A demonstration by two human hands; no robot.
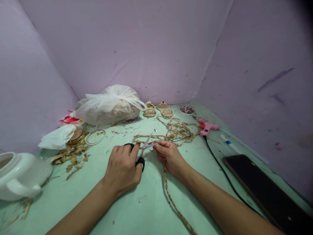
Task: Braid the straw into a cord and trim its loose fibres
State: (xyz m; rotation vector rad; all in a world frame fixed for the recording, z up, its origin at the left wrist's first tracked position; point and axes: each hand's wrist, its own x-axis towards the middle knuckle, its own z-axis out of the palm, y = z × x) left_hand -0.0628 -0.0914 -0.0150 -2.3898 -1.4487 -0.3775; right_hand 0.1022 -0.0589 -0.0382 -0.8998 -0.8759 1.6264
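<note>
My left hand (123, 166) is closed round the black handles of a pair of scissors (143, 147), whose blades stand apart and point toward my right hand (170, 157). Between the thumb and fingers of that right hand is the end of a braided rope (167, 186). The straw-coloured braid hangs from my grip and runs down to the bottom edge of the view. One blade reaches close to the pinched fingertips; whether it touches the rope I cannot tell. Beyond both hands lies a loose, tangled heap of the same braid (179, 131).
A pink glue gun (207, 126) with a black cord, a marker (230, 144) and a phone (264, 192) lie on the right. Leftward are a white pot (26, 176), dry scraps (70, 153) and a white ring (96, 137). A plastic bag (110, 106) and coiled discs (167, 113) sit behind.
</note>
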